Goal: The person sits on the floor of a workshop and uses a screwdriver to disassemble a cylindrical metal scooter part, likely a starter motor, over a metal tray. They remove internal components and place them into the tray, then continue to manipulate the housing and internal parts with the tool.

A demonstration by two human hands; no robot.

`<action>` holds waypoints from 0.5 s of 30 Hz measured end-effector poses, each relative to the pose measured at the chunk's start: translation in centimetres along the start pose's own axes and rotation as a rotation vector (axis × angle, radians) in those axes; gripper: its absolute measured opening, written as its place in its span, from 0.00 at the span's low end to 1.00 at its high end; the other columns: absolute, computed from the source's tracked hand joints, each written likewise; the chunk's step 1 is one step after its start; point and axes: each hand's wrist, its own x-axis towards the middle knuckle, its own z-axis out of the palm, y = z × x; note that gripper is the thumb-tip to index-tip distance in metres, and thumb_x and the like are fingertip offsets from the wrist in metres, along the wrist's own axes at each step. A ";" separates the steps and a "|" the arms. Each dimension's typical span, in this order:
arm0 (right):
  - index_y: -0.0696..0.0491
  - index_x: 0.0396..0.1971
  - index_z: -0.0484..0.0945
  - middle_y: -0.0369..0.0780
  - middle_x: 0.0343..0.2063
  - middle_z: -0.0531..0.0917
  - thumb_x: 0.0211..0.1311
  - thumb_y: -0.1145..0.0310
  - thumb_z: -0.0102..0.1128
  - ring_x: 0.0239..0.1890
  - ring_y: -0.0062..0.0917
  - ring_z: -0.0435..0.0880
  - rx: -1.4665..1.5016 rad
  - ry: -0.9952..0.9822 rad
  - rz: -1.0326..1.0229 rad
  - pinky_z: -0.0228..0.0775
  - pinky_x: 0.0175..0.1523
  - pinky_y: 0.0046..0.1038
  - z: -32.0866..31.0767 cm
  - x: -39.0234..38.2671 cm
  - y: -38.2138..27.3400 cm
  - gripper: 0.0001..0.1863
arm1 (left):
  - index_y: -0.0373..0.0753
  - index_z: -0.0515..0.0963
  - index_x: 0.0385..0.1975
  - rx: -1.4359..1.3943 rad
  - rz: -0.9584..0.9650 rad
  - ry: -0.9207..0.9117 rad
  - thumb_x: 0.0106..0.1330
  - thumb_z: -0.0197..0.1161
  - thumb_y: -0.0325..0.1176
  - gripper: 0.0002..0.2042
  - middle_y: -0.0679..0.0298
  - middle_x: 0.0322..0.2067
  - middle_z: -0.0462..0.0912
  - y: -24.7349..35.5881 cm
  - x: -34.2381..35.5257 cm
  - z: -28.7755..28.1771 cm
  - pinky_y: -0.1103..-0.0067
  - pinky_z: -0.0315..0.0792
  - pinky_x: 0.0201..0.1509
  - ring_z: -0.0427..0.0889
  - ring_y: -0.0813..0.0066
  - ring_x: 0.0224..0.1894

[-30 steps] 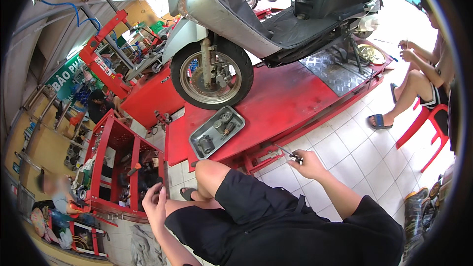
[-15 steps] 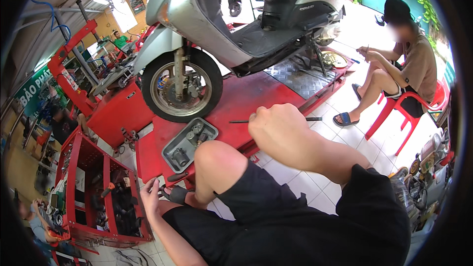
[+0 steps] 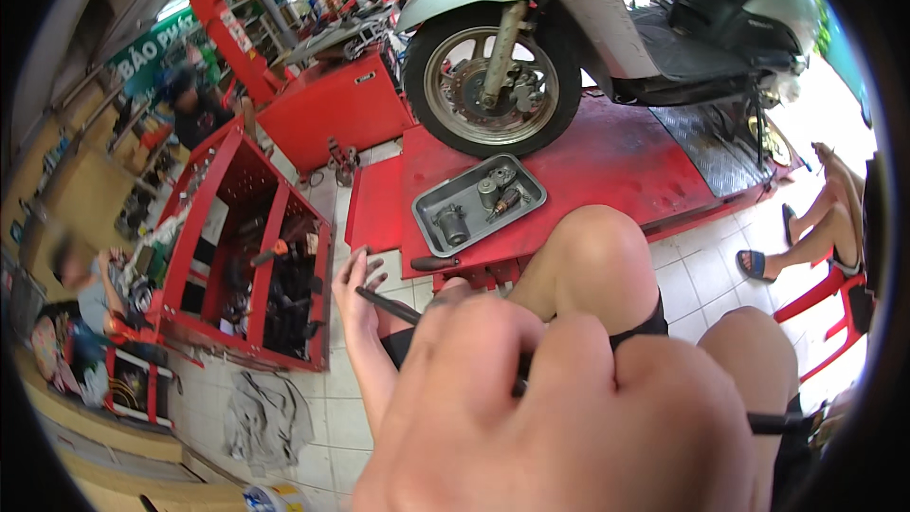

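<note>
Close in front of me, my right hand (image 3: 559,408) is curled into a fist around a thin dark rod (image 3: 387,305). The rod juts out on both sides of the fist; its middle is hidden by my fingers, and its kind cannot be made out. Lower left of the tray, my left hand (image 3: 358,308) is raised with fingers apart and nothing in it. A grey metal tray (image 3: 425,239) rests on the red lift platform (image 3: 607,161), holding a dark cylindrical part (image 3: 453,225) and several other metal parts (image 3: 498,192). A dark handle (image 3: 434,264) lies at the platform's front edge.
A silver scooter's front wheel (image 3: 493,85) stands on the platform behind the tray. To the left is a red tool cart (image 3: 265,256) with tools inside. A grey cloth (image 3: 265,422) lies on the tiles. At right, a person (image 3: 834,209) sits on a red chair (image 3: 815,303).
My view has swung left and down. My right fist, still around the rod, has come much closer to me. My left hand stays open.
</note>
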 end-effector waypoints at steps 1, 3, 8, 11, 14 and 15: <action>0.46 0.40 0.75 0.38 0.18 0.71 0.53 0.74 0.61 0.18 0.24 0.71 -0.046 -0.008 -0.027 0.60 0.19 0.25 0.7 0.0 -0.6 0.14 | 0.30 0.78 0.55 0.002 0.028 -0.009 0.71 0.65 0.39 0.20 0.57 0.49 0.83 0.5 -0.3 -1.2 0.70 0.81 0.45 0.85 0.64 0.49; 0.44 0.44 0.74 0.38 0.18 0.69 0.52 0.75 0.60 0.18 0.24 0.69 -0.211 -0.077 -0.041 0.58 0.19 0.25 0.3 -0.7 -0.8 0.18 | 0.31 0.78 0.55 -0.022 0.054 -0.077 0.71 0.65 0.39 0.20 0.57 0.49 0.83 0.8 -0.9 0.7 0.71 0.81 0.45 0.85 0.65 0.48; 0.41 0.54 0.71 0.36 0.18 0.66 0.52 0.79 0.58 0.17 0.22 0.63 -0.431 -0.172 -0.051 0.54 0.18 0.24 1.0 -3.0 -0.7 0.28 | 0.33 0.79 0.55 0.039 0.112 -0.036 0.70 0.65 0.40 0.20 0.58 0.50 0.83 2.4 -2.3 -0.7 0.73 0.80 0.46 0.85 0.65 0.47; 0.42 0.47 0.71 0.36 0.18 0.65 0.50 0.78 0.59 0.17 0.23 0.64 -0.312 -0.331 0.060 0.54 0.19 0.26 1.6 -2.4 -0.4 0.23 | 0.33 0.79 0.56 0.051 0.131 -0.072 0.70 0.66 0.42 0.21 0.58 0.50 0.83 1.6 -2.0 -0.1 0.74 0.79 0.45 0.85 0.66 0.48; 0.50 0.21 0.71 0.36 0.17 0.70 0.48 0.71 0.63 0.18 0.28 0.73 -0.123 -0.429 0.199 0.61 0.22 0.32 2.8 -1.2 2.7 0.07 | 0.32 0.78 0.56 0.090 0.133 -0.082 0.72 0.63 0.40 0.20 0.59 0.50 0.83 1.4 -1.7 1.5 0.74 0.79 0.44 0.86 0.68 0.47; 0.52 0.18 0.72 0.36 0.17 0.71 0.47 0.69 0.63 0.19 0.29 0.76 -0.047 -0.422 0.209 0.64 0.23 0.33 3.6 -1.2 4.4 0.08 | 0.32 0.78 0.57 0.126 0.122 -0.079 0.71 0.64 0.40 0.20 0.59 0.51 0.82 1.7 -1.7 2.1 0.75 0.79 0.45 0.85 0.70 0.47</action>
